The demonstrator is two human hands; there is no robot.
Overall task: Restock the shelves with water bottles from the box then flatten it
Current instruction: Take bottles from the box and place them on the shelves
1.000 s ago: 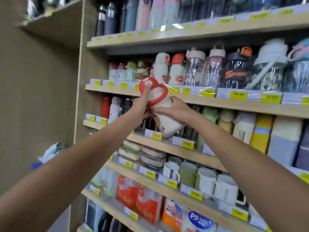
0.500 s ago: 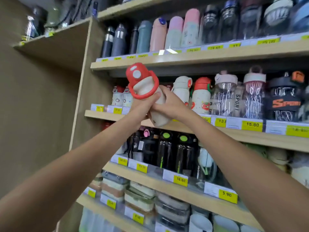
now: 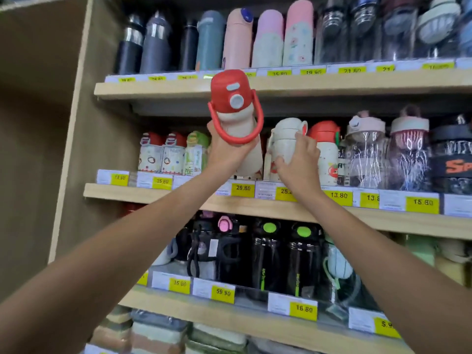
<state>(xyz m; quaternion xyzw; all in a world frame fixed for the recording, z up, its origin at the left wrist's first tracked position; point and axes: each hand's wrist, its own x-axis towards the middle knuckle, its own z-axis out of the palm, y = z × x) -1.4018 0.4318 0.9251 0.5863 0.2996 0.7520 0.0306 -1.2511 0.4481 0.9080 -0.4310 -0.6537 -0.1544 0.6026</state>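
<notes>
My left hand [image 3: 226, 153] grips a cream water bottle with a red lid and red loop handle [image 3: 236, 116], held up and tilted in front of the middle shelf [image 3: 158, 194]. My right hand [image 3: 297, 162] has its fingers curled around a cream bottle with a white lid [image 3: 283, 139] that stands on that shelf, just right of the held one. A red-lidded bottle [image 3: 325, 146] stands beside it. The box is out of view.
The shelf above [image 3: 357, 81] carries tall flasks in black, grey and pink. Small cartoon bottles [image 3: 163, 155] stand left of my hands, clear bottles [image 3: 365, 154] to the right. Black bottles [image 3: 265, 254] fill the shelf below. A wooden side panel [image 3: 76, 123] bounds the left.
My right hand left the red-lidded bottle and moved right onto the cream bottle on the shelf. My left hand now holds the red-lidded bottle alone, raised higher toward the middle shelf.
</notes>
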